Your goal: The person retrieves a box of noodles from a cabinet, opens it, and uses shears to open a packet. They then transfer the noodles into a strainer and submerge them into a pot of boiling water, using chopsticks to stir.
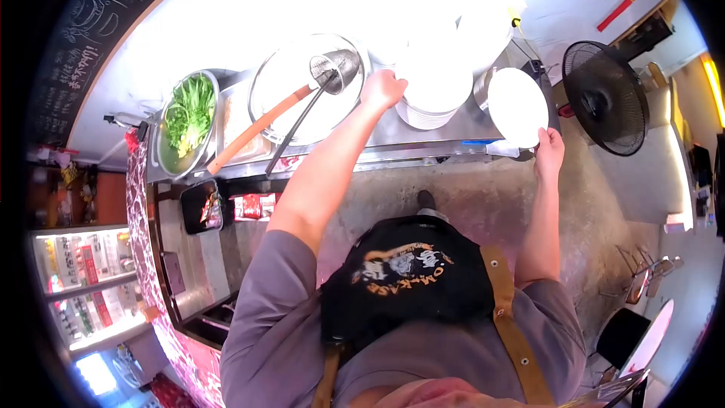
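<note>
My right hand (pixel 550 148) grips the lower right rim of a round white plate (pixel 519 108), which is tilted up over the counter's right end. My left hand (pixel 383 90) is closed at the left side of a stack of white dishes (pixel 429 115). Bright glare hides what its fingers hold, if anything. To the left of that hand, a wire strainer (pixel 344 68) with a wooden handle (pixel 258 130) lies across a wide metal-rimmed basin (pixel 264 75). A thin dark-handled utensil (pixel 300 130) rests beside it.
Leafy greens (pixel 189 112) fill a metal bowl (pixel 159 143) at the counter's left. A black fan (pixel 605 98) stands to the right. A blue-and-white item (pixel 500 149) lies at the counter's front edge. Below it on the left is a black bin (pixel 198 215).
</note>
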Tool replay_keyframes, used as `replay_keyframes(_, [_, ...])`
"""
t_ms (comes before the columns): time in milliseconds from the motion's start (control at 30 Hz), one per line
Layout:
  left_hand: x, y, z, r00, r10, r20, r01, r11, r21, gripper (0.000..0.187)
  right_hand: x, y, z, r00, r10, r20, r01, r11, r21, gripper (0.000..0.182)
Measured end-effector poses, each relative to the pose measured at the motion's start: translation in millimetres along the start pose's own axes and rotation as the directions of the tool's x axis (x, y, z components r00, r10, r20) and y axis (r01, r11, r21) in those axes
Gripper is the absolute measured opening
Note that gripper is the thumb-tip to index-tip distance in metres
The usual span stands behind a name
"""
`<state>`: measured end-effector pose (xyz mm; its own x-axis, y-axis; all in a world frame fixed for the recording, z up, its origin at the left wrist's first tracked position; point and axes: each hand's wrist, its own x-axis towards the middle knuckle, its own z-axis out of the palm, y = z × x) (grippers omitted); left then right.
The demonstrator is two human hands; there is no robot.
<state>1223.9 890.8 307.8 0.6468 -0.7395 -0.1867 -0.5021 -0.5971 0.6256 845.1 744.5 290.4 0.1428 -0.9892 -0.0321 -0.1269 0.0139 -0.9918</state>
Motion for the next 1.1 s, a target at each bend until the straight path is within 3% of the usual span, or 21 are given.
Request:
replay_keyframes(33, [0.3, 1.3, 1.1, 1.0, -0.02, -0.006, 0.02, 1.0, 0.014, 0.028, 4.8, 0.3, -3.0, 1.0, 0.025, 0.012, -0.025, 1.0, 0.002, 0.014])
replay_keyframes(100, [-2.6, 3.7, 4.8, 0.994, 0.052, -0.095, -0.07, 0.977, -0.201, 0.021, 17.0, 3.5, -4.6, 0.997, 0.065, 0.031, -0.066, 0.998, 0.016, 0.014])
replay_keyframes(167, [-15.5, 21.7, -4.6, 0.998, -0.001, -0.061, -0.016, 0.958, -0.287, 0.014, 30.5, 7.8, -5.7, 0.994, 0.064, 0.09, -0.08, 0.981, 0.179, 0.014])
replay_keyframes(267, [-27.4, 32.8, -10.4, 0.993, -0.091, 0.069, 0.114, 0.796, -0.594, 0.015, 51.8, 5.4, -1.7, 0.977, 0.081, 0.197, -0.108, 0.986, 0.13, 0.015])
replay_keyframes(367, [-49.1, 35.6, -19.8, 0.986, -0.166, -0.002, 0.108, 0.645, -0.757, 0.015, 65.6, -11.8, 21.6, 0.969, 0.082, 0.235, -0.107, 0.99, 0.095, 0.015])
replay_keyframes(400, [-48.0, 11.4, -16.8, 0.99, -0.137, -0.029, 0.06, 0.602, -0.796, 0.02, 73.1, -9.5, 29.6, 0.95, 0.061, 0.307, -0.107, 0.985, 0.136, 0.016])
replay_keyframes(467, [-101.5, 46.0, -41.6, 0.96, -0.223, -0.169, -0.061, 0.425, -0.903, 0.023, 71.4, -18.0, 56.9, 0.937, 0.046, 0.345, -0.095, 0.988, 0.124, 0.017])
replay_keyframes(533, [-126.9, -5.4, -40.1, 0.905, -0.284, -0.316, -0.199, 0.374, -0.906, 0.031, 71.2, -28.2, 86.1, 0.894, 0.049, 0.446, -0.081, 0.995, 0.052, 0.019])
replay_keyframes(633, [-196.4, -57.1, -27.7, 0.767, -0.475, -0.43, -0.344, 0.262, -0.902, 0.04, 69.4, -29.3, 131.7, 0.815, -0.014, 0.579, 0.053, 0.997, -0.051, 0.022])
replay_keyframes(667, [-221.8, -58.7, -20.4, 0.702, -0.538, -0.466, -0.388, 0.26, -0.884, 0.038, 89.1, -0.6, 146.8, 0.809, -0.122, 0.575, 0.318, 0.913, -0.255, 0.026])
replay_keyframes(700, [-251.7, -62.5, -14.9, 0.608, -0.61, -0.508, -0.443, 0.27, -0.855, 0.035, 95.5, 11.9, 157.6, 0.778, -0.103, 0.619, 0.297, 0.93, -0.219, 0.03])
replay_keyframes(733, [-288.0, -89.4, 1.2, 0.541, -0.693, -0.477, -0.364, 0.318, -0.875, 0.032, 84.9, -7.1, 160.2, 0.768, -0.025, 0.64, 0.268, 0.92, -0.286, 0.031])
replay_keyframes(767, [-329.6, -117.3, 20.5, 0.448, -0.778, -0.441, -0.288, 0.342, -0.895, 0.029, 89.2, 0.9, 168.2, 0.746, -0.101, 0.658, 0.405, 0.853, -0.328, 0.031])
replay_keyframes(833, [-408.6, -121.6, 40.0, 0.272, -0.891, -0.365, -0.213, 0.314, -0.925, 0.022, 91.1, 7.5, 174.1, 0.705, 0.057, 0.707, 0.004, 0.996, -0.084, 0.03])
replay_keyframes(867, [-448.4, -123.5, 53.6, 0.175, -0.925, -0.336, -0.18, 0.306, -0.935, 0.026, 97.8, 3.0, 171.6, 0.66, 0.058, 0.749, 0.112, 0.978, -0.175, 0.039])
replay_keyframes(900, [-483.9, -125.3, 69.0, 0.09, -0.951, -0.295, -0.15, 0.28, -0.948, 0.03, 118.8, 42.4, 176.4, 0.576, -0.608, 0.547, 0.738, 0.674, -0.029, 0.043])
replay_keyframes(933, [-514.4, -122.7, 87.2, 0.009, -0.965, -0.263, -0.188, 0.256, -0.948, 0.031, 65.4, -28.5, 178.3, 0.743, -0.378, 0.552, 0.632, 0.668, -0.393, 0.046])
replay_keyframes(967, [-543.5, -119.8, 105.1, -0.066, -0.973, -0.223, -0.219, 0.232, -0.948, 0.031, 29.4, -51.7, 183.5, 0.656, -0.527, 0.54, 0.753, 0.403, -0.521, 0.043])
replay_keyframes(1000, [-566.9, -125.3, 133.1, -0.142, -0.966, -0.217, -0.228, 0.245, -0.942, 0.03, 1.6, -43.3, 210.2, 0.536, -0.512, 0.671, 0.823, 0.496, -0.278, 0.039])
replay_keyframes(1033, [-583.9, -148.4, 180.1, -0.27, -0.903, -0.335, -0.186, 0.39, -0.902, 0.027, -32.0, -25.9, 231.1, 0.406, -0.503, 0.763, 0.811, 0.583, -0.047, 0.035])
replay_keyframes(1100, [-613.0, -113.9, 176.8, -0.266, -0.953, -0.147, -0.293, 0.225, -0.929, 0.024, -169.1, 1.0, 257.9, -0.161, -0.454, 0.876, 0.689, 0.584, 0.429, 0.03])
